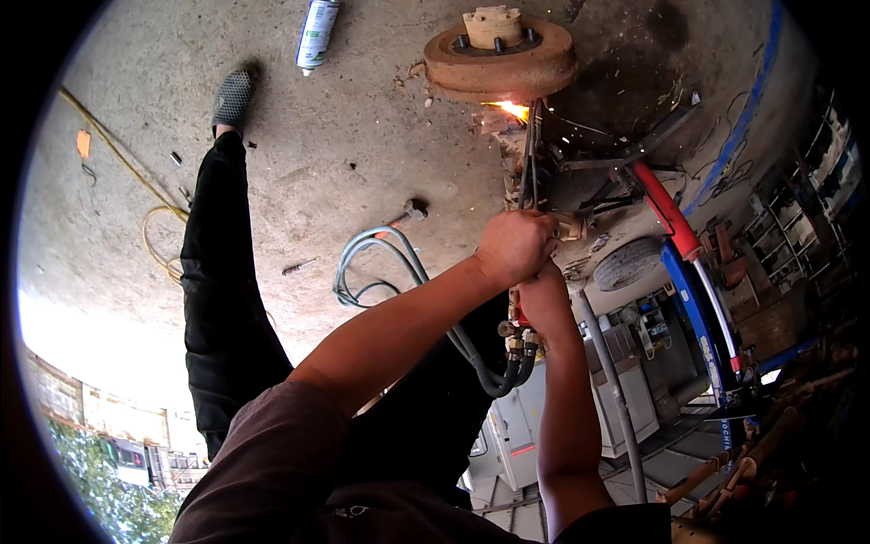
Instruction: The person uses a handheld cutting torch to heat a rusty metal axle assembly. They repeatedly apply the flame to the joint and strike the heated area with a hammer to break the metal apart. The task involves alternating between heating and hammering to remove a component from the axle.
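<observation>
Both my hands are closed around a gas cutting torch [530, 172], its long metal tubes running away from me. My left hand [517, 248] wraps the front part of the handle. Just behind it, my right hand [547, 303] grips the rear, close to the brass hose fittings. At the torch's far end a bright orange flame [511, 110] burns against the lower edge of a rusty wheel hub with a drum [498, 74]. Dark hoses [494, 379] loop from the fittings back past my leg. The exact contact of tip and metal is hidden by glare.
A hammer [412, 210] lies on the concrete beside coiled grey hose [349, 263]. A spray can [317, 34] rests at the far left of the hub. To the right stand a red cylinder [666, 210], a blue metal beam [693, 304] and a tyre [628, 264].
</observation>
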### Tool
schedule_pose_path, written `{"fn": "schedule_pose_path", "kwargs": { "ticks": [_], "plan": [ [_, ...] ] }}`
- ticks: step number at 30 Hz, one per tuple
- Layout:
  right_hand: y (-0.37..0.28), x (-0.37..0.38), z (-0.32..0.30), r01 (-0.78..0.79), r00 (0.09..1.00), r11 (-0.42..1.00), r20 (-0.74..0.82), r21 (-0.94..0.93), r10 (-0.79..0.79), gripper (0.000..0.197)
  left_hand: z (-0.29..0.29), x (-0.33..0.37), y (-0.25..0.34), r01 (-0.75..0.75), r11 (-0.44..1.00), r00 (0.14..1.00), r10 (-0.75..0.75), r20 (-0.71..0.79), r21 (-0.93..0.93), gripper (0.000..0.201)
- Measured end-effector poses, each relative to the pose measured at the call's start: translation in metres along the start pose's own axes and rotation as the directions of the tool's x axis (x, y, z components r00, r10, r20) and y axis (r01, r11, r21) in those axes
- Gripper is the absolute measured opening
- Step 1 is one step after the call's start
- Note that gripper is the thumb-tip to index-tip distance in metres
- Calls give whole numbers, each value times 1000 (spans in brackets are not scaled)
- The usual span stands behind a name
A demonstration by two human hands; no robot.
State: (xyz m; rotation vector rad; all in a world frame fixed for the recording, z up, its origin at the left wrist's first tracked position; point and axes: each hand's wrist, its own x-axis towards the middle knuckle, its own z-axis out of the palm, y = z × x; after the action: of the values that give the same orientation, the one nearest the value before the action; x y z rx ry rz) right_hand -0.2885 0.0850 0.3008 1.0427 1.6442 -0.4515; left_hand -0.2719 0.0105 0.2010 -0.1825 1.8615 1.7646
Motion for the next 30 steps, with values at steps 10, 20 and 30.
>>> {"fn": "schedule_pose_path", "kwargs": {
  "ticks": [10, 20, 30],
  "plan": [
    [-7, -5, 2, 21, 1000, 1000, -11, -8, -21, 11, -2, 0, 0, 2, 1000, 1000, -2, -12, -6, 26],
    [-5, -1, 1, -3, 1000, 1000, 29, -13, 4, 16, -3, 0, 0, 27, 999, 1000, -27, 6, 18, 26],
    [-5, -3, 3, -2, 1000, 1000, 3, 4, 2, 10, -6, -1, 2, 29, 999, 1000, -29, 4, 21, 25]
  ]
}}
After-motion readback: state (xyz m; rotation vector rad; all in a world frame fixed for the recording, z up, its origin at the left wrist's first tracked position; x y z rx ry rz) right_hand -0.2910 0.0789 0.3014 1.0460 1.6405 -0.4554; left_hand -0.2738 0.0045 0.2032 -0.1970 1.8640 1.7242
